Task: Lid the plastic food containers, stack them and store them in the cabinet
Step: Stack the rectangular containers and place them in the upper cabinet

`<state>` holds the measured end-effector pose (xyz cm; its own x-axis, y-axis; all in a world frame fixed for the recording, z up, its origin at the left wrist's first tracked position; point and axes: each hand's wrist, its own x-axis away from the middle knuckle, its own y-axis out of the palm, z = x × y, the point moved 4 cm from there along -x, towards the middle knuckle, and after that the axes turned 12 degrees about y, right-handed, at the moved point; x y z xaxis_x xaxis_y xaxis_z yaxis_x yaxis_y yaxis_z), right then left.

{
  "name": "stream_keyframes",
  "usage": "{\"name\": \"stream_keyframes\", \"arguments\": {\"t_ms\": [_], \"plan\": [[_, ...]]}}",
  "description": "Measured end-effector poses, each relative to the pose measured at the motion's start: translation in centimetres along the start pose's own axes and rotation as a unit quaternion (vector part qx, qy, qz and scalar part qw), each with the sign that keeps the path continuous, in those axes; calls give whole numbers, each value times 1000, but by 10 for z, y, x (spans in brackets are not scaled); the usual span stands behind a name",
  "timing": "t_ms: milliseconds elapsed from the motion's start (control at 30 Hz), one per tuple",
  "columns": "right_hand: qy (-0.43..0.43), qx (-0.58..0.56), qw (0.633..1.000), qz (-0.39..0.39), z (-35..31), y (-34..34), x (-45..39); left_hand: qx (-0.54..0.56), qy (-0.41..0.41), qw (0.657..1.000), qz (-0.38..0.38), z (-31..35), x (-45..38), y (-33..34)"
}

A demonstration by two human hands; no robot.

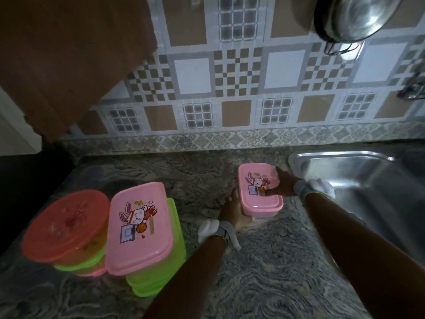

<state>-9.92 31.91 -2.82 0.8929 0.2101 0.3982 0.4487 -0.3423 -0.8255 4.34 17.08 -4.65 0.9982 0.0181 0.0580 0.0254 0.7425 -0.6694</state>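
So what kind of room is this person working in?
Most likely a home kitchen: a stainless steel sink set in a stone-patterned countertop, a tiled backsplash, and a steel pan hanging above.

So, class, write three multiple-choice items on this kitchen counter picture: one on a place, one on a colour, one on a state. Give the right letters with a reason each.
1. Where is the small pink container that both hands hold?
A. Inside the sink
B. On the counter, just left of the sink
C. On top of the round stack

2. What colour is the lid of the round container at far left?
A. Orange-red
B. Blue
C. White

3. What is the state of the small pink container?
A. Open, lid missing
B. Lid on
C. Lying upside down

Answers:
1 B: it sits on the counter beside the sink, between the left hand and right hand.
2 A: the round lid shows orange-red.
3 B: the rabbit-printed lid covers it, with right-hand fingers on top.
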Motion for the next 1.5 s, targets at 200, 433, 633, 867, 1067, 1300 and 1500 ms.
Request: {"name": "stream_keyframes", "arguments": {"t_ms": [200,433,633,867,1067,1300,1500], "plan": [[-39,-69,993,-83,6,15,4,5,4,1000,29,-6,-3,3],[-62,-121,989,-65,-17,-16,42,89,123,982,108,32,31,-28],[-115,-195,972,-64,-66,-47,99,57,78,978,183,72,68,-79],[-163,-191,965,-73,-142,-49,172,33,111,967,226,74,135,-151],[-213,-148,962,-88,-211,-20,212,6,103,960,262,51,201,-204],[-232,-117,957,-133,-254,30,237,0,97,949,299,22,266,-227],[-265,-153,936,-175,-254,55,233,24,75,961,265,3,271,-216]]}}
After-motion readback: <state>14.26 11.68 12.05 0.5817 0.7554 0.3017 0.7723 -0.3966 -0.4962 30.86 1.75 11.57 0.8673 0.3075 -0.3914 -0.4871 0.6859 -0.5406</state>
